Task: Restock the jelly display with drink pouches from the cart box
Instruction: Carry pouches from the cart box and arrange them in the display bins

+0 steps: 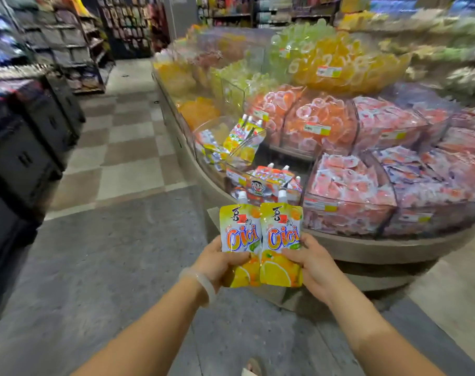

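While raised together, each hand [220, 264] [309, 263] grips one pouch [240, 232] [281, 232].

Two hands are in view, the left hand [217, 263] and the right hand [311, 263], and each grips one yellow drink pouch: one left pouch [240, 240] and one right pouch [281, 240], side by side and touching. One pale bracelet [201, 284] sits on the left wrist. At the near edge of the jelly display [366, 248], one clear bin [239, 142] holds several yellow pouches and one bin [271, 180] holds several orange pouches; exact numbers cannot be told.
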`<state>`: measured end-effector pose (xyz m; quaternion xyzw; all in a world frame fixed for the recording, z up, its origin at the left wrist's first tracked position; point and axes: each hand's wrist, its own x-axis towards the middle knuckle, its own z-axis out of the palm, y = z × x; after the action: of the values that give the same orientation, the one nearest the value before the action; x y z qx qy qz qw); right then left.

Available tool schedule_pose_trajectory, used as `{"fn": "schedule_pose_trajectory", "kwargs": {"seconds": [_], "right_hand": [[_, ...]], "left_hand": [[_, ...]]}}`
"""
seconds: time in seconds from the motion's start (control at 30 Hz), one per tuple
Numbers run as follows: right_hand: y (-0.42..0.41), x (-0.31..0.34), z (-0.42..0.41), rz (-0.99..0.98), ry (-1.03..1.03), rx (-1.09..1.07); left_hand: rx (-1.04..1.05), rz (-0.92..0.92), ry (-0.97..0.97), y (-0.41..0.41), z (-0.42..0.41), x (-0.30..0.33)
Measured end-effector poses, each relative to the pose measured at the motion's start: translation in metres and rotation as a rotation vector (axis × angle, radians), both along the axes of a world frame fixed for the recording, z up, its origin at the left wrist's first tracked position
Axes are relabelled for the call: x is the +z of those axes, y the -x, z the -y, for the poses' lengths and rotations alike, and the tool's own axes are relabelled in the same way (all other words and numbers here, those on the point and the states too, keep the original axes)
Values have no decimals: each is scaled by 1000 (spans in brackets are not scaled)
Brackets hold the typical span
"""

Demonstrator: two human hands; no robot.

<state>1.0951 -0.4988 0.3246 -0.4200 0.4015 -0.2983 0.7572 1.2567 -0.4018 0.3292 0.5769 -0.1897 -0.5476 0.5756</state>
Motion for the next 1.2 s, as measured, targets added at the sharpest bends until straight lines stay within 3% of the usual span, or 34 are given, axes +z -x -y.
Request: {"fn": "schedule_pose_trajectory", "kwargs": {"seconds": [0.3, 0.63, 0.8, 0.97, 1.2], "right_hand": [[-155, 28, 146, 75, 53, 115], [-266, 32, 254, 125, 87, 19], [-317, 25, 306, 131, 100, -120], [-371, 15, 365, -74, 190, -374], [-409, -13, 400, -228, 66, -711]], "left_hand": [[133, 56, 10, -139, 127, 37], [143, 106, 24, -250, 252, 47], [31, 168, 58, -312, 332, 40], [-165, 171, 41, -378, 424, 26], [-558, 299, 50, -428, 525, -5]]}}
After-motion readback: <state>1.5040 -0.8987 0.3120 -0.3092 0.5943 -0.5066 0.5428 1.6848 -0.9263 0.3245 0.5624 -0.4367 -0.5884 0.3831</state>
